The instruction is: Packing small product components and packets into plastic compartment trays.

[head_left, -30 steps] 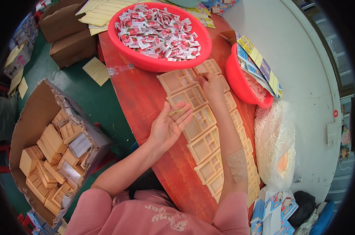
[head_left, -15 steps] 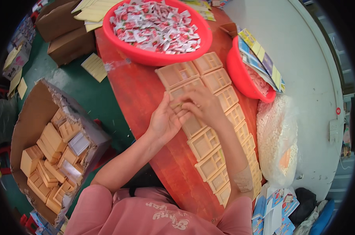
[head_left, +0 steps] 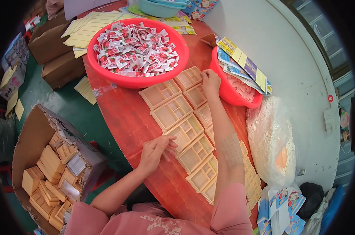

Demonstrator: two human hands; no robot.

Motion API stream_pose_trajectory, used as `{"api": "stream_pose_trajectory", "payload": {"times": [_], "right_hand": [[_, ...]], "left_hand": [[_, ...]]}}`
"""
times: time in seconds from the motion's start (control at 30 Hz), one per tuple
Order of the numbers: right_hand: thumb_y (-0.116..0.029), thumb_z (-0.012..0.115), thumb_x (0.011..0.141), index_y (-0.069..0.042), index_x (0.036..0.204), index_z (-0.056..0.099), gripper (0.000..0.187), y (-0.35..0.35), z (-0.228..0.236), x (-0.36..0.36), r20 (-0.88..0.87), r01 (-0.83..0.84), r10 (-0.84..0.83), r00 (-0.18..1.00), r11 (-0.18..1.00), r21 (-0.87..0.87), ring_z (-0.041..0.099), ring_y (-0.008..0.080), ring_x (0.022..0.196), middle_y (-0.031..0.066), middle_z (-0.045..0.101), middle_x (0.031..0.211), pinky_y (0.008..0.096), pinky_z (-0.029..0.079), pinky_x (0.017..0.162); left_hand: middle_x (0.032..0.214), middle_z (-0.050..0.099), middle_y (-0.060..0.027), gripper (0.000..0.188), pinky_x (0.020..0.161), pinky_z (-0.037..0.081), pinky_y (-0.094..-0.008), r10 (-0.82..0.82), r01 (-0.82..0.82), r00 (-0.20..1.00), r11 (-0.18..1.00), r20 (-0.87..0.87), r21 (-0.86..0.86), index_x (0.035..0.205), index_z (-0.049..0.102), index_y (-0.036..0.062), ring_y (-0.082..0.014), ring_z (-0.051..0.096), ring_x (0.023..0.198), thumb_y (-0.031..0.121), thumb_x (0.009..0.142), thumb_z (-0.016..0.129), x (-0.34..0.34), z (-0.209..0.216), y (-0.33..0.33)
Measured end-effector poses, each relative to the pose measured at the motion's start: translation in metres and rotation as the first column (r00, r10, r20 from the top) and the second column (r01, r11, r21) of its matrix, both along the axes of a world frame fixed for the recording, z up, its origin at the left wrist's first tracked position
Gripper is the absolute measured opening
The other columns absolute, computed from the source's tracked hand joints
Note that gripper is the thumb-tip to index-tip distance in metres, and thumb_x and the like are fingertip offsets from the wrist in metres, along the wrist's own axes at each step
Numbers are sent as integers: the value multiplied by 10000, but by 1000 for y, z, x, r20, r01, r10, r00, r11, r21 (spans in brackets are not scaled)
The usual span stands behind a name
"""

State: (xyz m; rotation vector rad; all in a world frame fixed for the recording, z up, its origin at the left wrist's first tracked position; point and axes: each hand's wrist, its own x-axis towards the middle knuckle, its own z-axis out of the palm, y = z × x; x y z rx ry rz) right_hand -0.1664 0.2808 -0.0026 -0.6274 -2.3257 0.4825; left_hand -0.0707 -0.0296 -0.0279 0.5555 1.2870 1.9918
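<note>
Compartment trays (head_left: 161, 95) of pale tan plastic lie in two long rows on the red table (head_left: 124, 117). At the far end of the right row, my right hand (head_left: 211, 82) has its fingers pinched together by a tray's edge; anything between them is hidden. Lower down, my left hand (head_left: 154, 153) hovers at the left edge of the left row, fingers apart and a little blurred, holding nothing visible. A large red basin (head_left: 124, 83) full of strawberry-print sachets (head_left: 140, 51) stands beyond the trays. Right of my right hand, a smaller red basin (head_left: 230, 97) contains pink pieces (head_left: 240, 88).
On the left, a cardboard box (head_left: 30, 129) holds stacked tan trays. Yellow cards (head_left: 95, 29) and a light-blue basin (head_left: 161, 8) sit at the back. Printed cards (head_left: 244, 62) lie across the smaller basin. A clear bag of white pellets (head_left: 269, 137) leans by the wall.
My hands, close together over the trays before, have separated. The right went to the far end of the right row; the left drew back nearer me. The whole view has shifted slightly.
</note>
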Motion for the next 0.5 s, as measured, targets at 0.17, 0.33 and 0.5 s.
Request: {"api": "stream_pose_trajectory", "payload": {"times": [0.17, 0.33, 0.5], "right_hand": [[-178, 627, 772, -41, 949, 649, 225, -3, 7, -6, 232, 33, -87, 969, 973, 230, 640, 271, 698, 156, 647, 748, 376, 494, 657], [-168, 566, 819, -6, 980, 622, 235, -12, 19, 54, 181, -154, 147, 972, 988, 21, 635, 220, 653, 136, 645, 746, 306, 477, 595], [-133, 561, 853, 24, 922, 604, 176, -67, 69, 202, 159, -170, 208, 965, 960, -223, 569, 81, 638, 48, 601, 682, 223, 447, 581]], "left_hand": [[821, 628, -95, 409, 507, 492, -230, -21, 12, 994, 996, -112, -85, 1059, 594, -19, -137, 627, 675, 335, 954, 416, 3, -3, 4], [791, 625, -89, 383, 502, 491, -228, -44, 24, 984, 993, -172, -114, 1039, 603, -17, -129, 624, 652, 313, 951, 429, 6, 0, 12], [771, 624, -76, 349, 499, 473, -209, -13, -21, 982, 983, -189, -181, 1025, 607, -18, -100, 594, 614, 278, 949, 440, 9, -1, 9]]}}
